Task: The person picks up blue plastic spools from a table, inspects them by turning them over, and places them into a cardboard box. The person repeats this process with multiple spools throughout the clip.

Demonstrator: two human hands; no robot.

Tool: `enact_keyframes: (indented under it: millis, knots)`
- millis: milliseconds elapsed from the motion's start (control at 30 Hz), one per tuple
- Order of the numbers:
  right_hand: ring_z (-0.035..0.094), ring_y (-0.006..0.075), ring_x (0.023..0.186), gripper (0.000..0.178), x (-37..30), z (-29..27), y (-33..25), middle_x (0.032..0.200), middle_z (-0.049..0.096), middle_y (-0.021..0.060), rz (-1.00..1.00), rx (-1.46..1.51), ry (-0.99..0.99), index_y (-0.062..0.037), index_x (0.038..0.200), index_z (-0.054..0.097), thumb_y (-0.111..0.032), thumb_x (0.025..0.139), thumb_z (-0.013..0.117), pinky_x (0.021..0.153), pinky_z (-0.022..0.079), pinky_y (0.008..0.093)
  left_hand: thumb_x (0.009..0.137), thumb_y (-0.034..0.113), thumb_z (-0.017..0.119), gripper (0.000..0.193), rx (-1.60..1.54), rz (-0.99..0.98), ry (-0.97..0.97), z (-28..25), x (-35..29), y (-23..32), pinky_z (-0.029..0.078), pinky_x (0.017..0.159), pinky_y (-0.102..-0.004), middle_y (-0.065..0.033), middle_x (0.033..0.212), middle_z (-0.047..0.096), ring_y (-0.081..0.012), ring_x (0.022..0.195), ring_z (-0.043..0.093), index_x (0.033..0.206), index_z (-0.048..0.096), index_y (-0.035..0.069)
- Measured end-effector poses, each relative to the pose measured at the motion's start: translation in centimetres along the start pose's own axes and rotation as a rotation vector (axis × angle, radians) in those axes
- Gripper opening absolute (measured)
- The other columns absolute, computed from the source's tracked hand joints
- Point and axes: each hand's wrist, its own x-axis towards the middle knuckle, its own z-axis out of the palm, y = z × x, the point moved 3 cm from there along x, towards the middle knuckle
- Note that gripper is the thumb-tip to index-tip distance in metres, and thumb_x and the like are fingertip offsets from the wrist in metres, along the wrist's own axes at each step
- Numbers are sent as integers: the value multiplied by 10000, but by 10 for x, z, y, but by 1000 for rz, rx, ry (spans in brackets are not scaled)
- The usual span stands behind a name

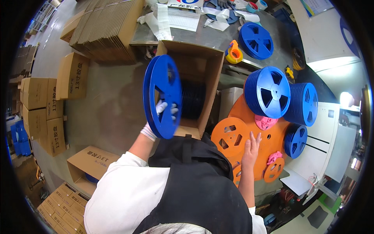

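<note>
The gloved left hand [161, 117] grips a blue reel [161, 95] beside the open box [194, 70]; the bare right hand [251, 147] rests flat on an orange reel [230, 136].

The person wears a white long-sleeved top, a black apron, and a white glove on the left grip [163, 117].

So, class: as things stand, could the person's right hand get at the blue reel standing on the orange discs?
Probably yes. The right hand lies bare and open on an orange disc, and the blue reel stands just beyond it. Only a pink cloth lies between them, low and not blocking.
</note>
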Motion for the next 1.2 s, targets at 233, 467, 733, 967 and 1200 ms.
enact_keyframes:
  millis: [233, 467, 733, 967, 1200]
  knots:
    - [140, 375, 1491, 408, 0, 0, 25, 1602, 226, 165, 60, -26, -68, -92, 1354, 572, -284, 996, 535, 1177, 187, 457, 875, 207, 678, 644, 540, 178, 295, -52, 28, 10, 499, 808, -276, -37, 1086, 646, -164, 907, 622, 1474, 442, 207]
    - [158, 360, 1490, 400, 17, -1, 25, 1599, 243, 154, 51, -56, -107, -104, 1342, 585, -289, 991, 539, 1176, 202, 446, 708, 364, 747, 773, 1838, 598, 561, 78, -3, -1, 421, 1014, -481, -223, 1337, 540, -404, 1180, 558, 1419, 494, 195]
    - [175, 365, 1486, 388, 26, -3, 28, 1595, 249, 161, 18, -73, -104, -113, 1328, 597, -290, 985, 556, 1172, 216, 448, 739, 428, 716, 829, 1964, 544, 520, 115, 3, 3, 437, 961, -498, -270, 1384, 483, -428, 1160, 563, 1482, 399, 245]
    - [186, 385, 1478, 371, 27, 4, 42, 1587, 262, 172, 24, -80, -99, -94, 1311, 606, -229, 965, 596, 1164, 237, 433, 727, 390, 759, 799, 1621, 587, 323, 72, 31, -10, 463, 984, -411, -239, 1302, 565, -381, 1156, 581, 1435, 464, 163]
    - [213, 422, 1458, 414, 48, -3, 61, 1560, 294, 212, 23, -166, -107, -75, 1311, 595, -235, 931, 637, 1148, 274, 447, 795, 337, 761, 736, 1043, 276, 336, -56, 102, -20, 379, 1066, -344, -166, 1396, 525, -269, 1266, 507, 1438, 482, 112]
